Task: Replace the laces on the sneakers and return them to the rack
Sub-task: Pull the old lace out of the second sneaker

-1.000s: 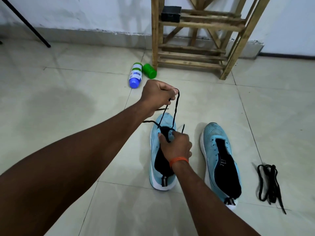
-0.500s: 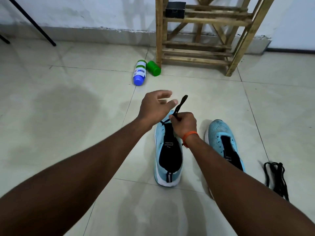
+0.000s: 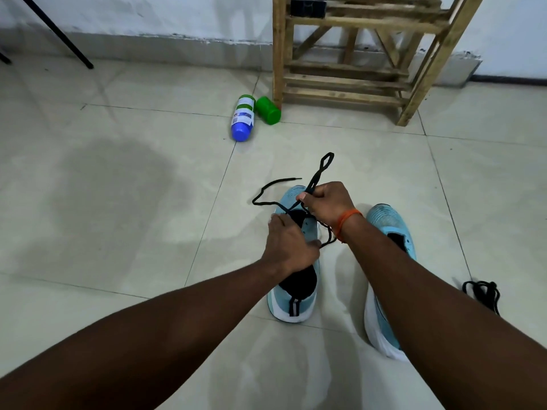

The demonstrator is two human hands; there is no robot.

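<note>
Two light-blue sneakers stand on the tiled floor, toes away from me. My left hand (image 3: 288, 247) rests on top of the left sneaker (image 3: 291, 306) at its tongue, fingers bent over the eyelets. Above the toe, my right hand (image 3: 327, 204) pinches a black lace (image 3: 321, 167) whose loop sticks up past the fingers. One loose end of that lace trails left on the floor. The right sneaker (image 3: 387, 223) lies partly under my right forearm. A bundle of black laces (image 3: 482, 292) lies on the floor at the right.
A wooden rack (image 3: 349, 81) stands against the far wall, a black box (image 3: 307, 7) on its upper shelf. A blue-capped bottle (image 3: 242, 118) and a green cup (image 3: 268, 110) lie at its left foot. A black tripod leg (image 3: 59, 34) slants down at the far left.
My left hand has come down from the raised lace onto the left sneaker's tongue. My right hand has taken over the lace loop and holds it above the toe.
</note>
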